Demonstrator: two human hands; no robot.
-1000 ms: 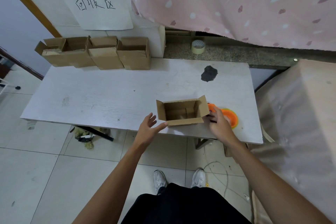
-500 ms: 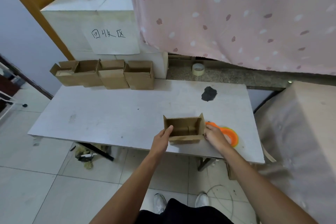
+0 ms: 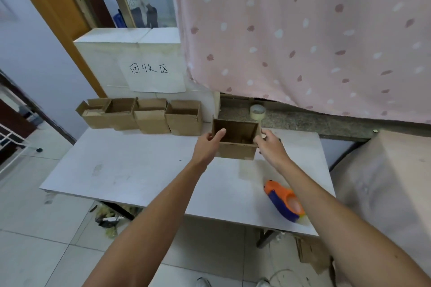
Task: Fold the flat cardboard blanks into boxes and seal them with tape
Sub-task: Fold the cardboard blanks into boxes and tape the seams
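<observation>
An open-topped cardboard box (image 3: 235, 144) is held between both my hands at the far side of the white table (image 3: 144, 170), just right of a row of several folded cardboard boxes (image 3: 144, 115). My left hand (image 3: 208, 144) grips its left wall with the thumb over the rim. My right hand (image 3: 268, 144) grips its right wall. An orange and blue tape dispenser (image 3: 284, 200) lies on the table near the front right edge. A roll of tape (image 3: 257, 111) sits on the stone ledge behind the box.
A pink dotted curtain (image 3: 303, 30) hangs behind the ledge. A white block with a handwritten paper sign (image 3: 154, 74) stands behind the box row. A covered surface (image 3: 391, 182) lies to the right. Another person (image 3: 136, 0) stands in the doorway far back.
Both hands took hold of the box at the table's front edge and carried it to the far side, beside the box row. The tape dispenser stayed at the front right.
</observation>
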